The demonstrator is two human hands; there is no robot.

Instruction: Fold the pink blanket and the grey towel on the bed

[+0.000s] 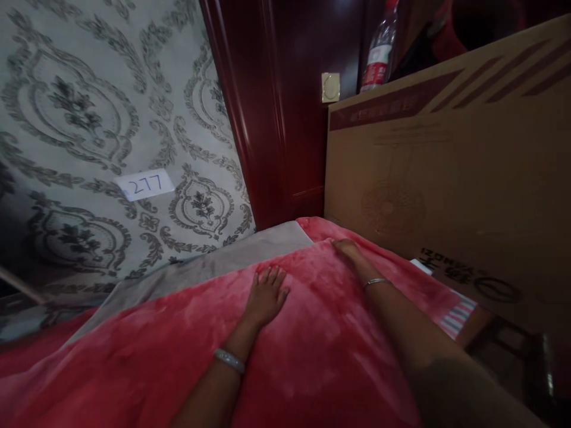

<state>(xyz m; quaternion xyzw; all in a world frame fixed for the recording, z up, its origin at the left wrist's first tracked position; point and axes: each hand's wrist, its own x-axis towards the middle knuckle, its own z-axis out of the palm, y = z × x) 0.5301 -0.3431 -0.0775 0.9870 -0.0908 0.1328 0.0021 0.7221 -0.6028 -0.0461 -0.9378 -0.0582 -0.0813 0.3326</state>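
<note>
A red and pink plush blanket point(303, 345) spreads before me, its far edge folded over a grey cloth layer point(187, 279). My left hand point(266, 295) lies flat on top of the blanket with the fingers spread, a wide silver bangle on its wrist. Farther out to the right, my right hand point(348, 251) reaches the blanket's far edge near a corner. Its fingers are closed on that edge, the tips partly hidden in the plush. A thin bracelet sits on the right wrist.
Patterned wallpaper with a paper label point(145, 185) reading 277 is at the left. Beyond the bed stands a dark red wooden panel point(289, 119). A large cardboard box point(446, 166) borders the right side, with a red-capped bottle point(379, 59) behind its top edge.
</note>
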